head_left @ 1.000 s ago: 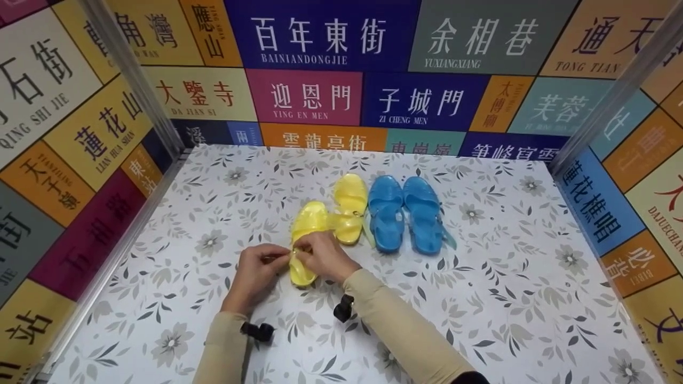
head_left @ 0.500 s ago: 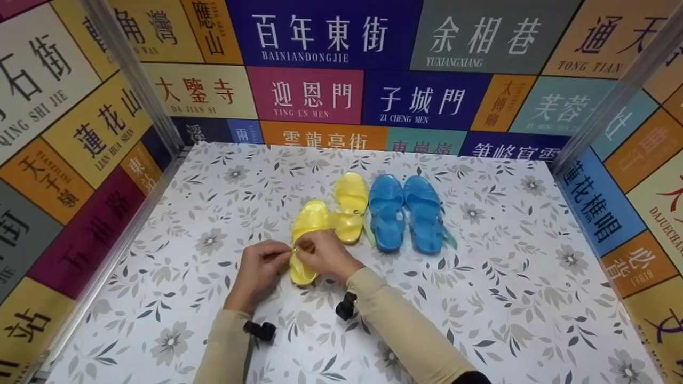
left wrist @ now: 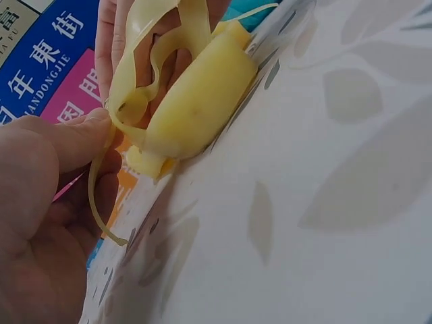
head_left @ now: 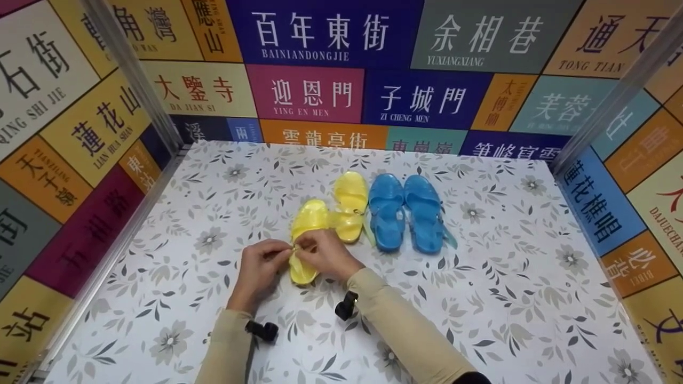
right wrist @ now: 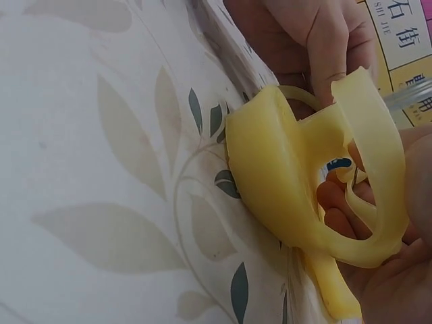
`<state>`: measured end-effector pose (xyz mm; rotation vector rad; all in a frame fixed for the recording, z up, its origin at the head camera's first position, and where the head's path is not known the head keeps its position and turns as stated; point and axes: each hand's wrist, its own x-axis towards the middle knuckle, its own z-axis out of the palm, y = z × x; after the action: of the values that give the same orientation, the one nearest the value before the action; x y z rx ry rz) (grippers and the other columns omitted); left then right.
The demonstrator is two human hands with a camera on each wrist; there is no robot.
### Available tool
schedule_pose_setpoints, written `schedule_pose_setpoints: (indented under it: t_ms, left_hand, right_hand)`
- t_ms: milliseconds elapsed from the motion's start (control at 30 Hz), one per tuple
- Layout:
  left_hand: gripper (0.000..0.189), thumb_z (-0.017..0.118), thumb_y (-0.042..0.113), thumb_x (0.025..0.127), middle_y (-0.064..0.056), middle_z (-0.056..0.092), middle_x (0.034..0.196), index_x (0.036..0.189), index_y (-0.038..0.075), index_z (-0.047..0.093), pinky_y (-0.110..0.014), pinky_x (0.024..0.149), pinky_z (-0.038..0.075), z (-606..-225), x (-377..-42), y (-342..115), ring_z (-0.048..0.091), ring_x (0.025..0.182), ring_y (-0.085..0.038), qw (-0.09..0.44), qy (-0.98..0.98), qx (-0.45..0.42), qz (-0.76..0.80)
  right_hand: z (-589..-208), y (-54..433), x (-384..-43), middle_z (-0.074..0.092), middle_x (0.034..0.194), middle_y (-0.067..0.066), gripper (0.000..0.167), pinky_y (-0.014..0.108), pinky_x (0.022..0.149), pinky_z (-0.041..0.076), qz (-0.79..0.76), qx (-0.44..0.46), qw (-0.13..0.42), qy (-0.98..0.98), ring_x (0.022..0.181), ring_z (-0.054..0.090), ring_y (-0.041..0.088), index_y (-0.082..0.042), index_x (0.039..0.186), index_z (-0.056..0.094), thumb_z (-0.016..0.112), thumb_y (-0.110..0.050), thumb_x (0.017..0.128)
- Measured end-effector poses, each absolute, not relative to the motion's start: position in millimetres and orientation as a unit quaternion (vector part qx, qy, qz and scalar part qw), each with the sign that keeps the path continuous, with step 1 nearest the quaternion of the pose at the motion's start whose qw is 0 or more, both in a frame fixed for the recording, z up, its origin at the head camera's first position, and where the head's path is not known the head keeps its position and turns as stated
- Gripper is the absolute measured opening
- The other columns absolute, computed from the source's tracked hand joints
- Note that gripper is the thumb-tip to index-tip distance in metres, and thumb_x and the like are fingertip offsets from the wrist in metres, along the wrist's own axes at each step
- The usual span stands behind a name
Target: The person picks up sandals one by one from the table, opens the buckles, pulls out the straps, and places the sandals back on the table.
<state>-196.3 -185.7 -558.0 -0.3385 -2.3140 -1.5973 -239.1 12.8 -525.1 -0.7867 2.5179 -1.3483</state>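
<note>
A yellow jelly sandal [head_left: 310, 214] lies on the table, toe pointing away from me. At its left side my left hand [head_left: 260, 269] pinches the sandal's thin ankle strap [left wrist: 94, 192] between thumb and forefinger, and the strap's loose end hangs below the fingers. My right hand [head_left: 330, 256] reaches across the sandal and grips the strap at the same spot, its fingertips close to the left ones. In the right wrist view a small metal pin [right wrist: 355, 177] shows near the right fingers. The exact meeting point of strap and buckle is partly hidden by the fingers.
A second yellow sandal [head_left: 350, 192] stands just behind and to the right. Two blue sandals, one [head_left: 385, 192] beside the yellow one and another [head_left: 421, 194] farther right, have their straps hanging loose. Sign-printed panels [head_left: 304, 93] wall the flower-patterned table [head_left: 507, 298].
Both hands stay at the strap with barely any movement. The sandals keep their places.
</note>
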Motion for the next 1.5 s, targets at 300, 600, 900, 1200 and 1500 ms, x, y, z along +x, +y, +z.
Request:
schedule_pose_setpoints:
  t_ms: [300,600,900,1200,1500]
  left_hand:
    - [0.006,0.086,0.004,0.084,-0.009,0.079,0.088,0.089,0.006,0.084,-0.016,0.075,0.054,-560,-196,-174,0.074,0.083,-0.026,0.190,-0.793,-0.075,-0.574]
    - [0.008,0.085,0.008,0.087,-0.002,0.080,0.091,0.093,0.013,0.084,-0.021,0.076,0.057,-554,-191,-191,0.073,0.084,-0.018,0.104,-0.815,-0.057,-0.567]
    - [0.009,0.083,0.007,0.090,0.000,0.079,0.092,0.091,0.016,0.084,-0.024,0.079,0.057,-555,-189,-188,0.074,0.089,-0.017,0.096,-0.832,-0.050,-0.545]
    - [0.009,0.082,0.004,0.089,-0.001,0.080,0.092,0.093,0.012,0.084,-0.022,0.079,0.056,-552,-192,-181,0.074,0.088,-0.018,0.121,-0.831,-0.051,-0.541]
    - [0.010,0.082,0.006,0.090,0.000,0.080,0.093,0.096,0.014,0.084,-0.023,0.080,0.057,-548,-192,-181,0.074,0.090,-0.016,0.103,-0.838,-0.048,-0.533]
  right_hand:
    - [-527,14,-240,0.079,0.100,0.001,0.014,0.025,0.081,0.059,-0.452,-0.282,0.081,0.842,0.090,0.071,0.011,-0.008,0.107,0.079,0.076,-0.014,0.095]
    - [-528,13,-239,0.078,0.099,0.001,0.013,0.026,0.084,0.057,-0.445,-0.281,0.064,0.848,0.089,0.071,0.011,-0.008,0.106,0.079,0.076,-0.015,0.095]
    - [-528,17,-238,0.078,0.104,0.002,0.017,0.026,0.085,0.058,-0.456,-0.270,0.085,0.844,0.093,0.071,0.012,-0.008,0.111,0.077,0.076,-0.013,0.095]
    - [-527,16,-240,0.077,0.101,-0.002,0.014,0.025,0.083,0.058,-0.456,-0.275,0.099,0.841,0.091,0.070,0.009,-0.010,0.109,0.077,0.076,-0.014,0.095]
    - [-529,14,-240,0.077,0.097,-0.005,0.010,0.025,0.081,0.057,-0.440,-0.277,0.086,0.850,0.088,0.069,0.007,-0.013,0.104,0.078,0.077,-0.017,0.095]
